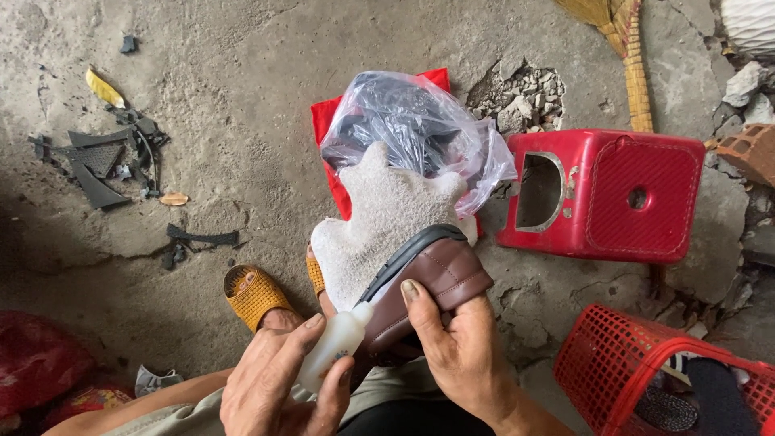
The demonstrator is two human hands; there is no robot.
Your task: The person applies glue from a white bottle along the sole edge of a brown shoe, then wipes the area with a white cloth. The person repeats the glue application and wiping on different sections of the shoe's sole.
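A: Entry. Surface first?

B: Bare concrete floor (242,121), rough and cracked, with a broken patch of rubble (525,101) near the top. Dark scraps of sole material (101,161) lie scattered at left, with a yellow leaf (103,87) beside them.

A: Objects around the work?

B: Red plastic stool (605,194) tipped on its side at right. Red mesh basket (654,379) at lower right. Straw broom (626,56) at top. A clear plastic bag (420,133) of dark items sits on a red cloth (327,121).

A: Hands?

B: Left hand (278,379) is closed around a small white squeeze bottle (335,347), nozzle pointing up toward the shoe. Right hand (456,347) grips a brown shoe (436,282) from the side, thumb on its upper. The shoe is held above the lap, mid-frame, its sole edge against a white woolly piece (379,226).

A: Uncertain items?

B: Cannot tell whether the woolly piece is a lining or a cloth. Bag contents are blurred by the plastic. The basket is cut off by the frame; dark things inside it are unclear. One foot in a yellow sandal (252,295) shows; the other is mostly hidden behind the shoe. Red bundle (36,359) at lower left is unidentifiable.
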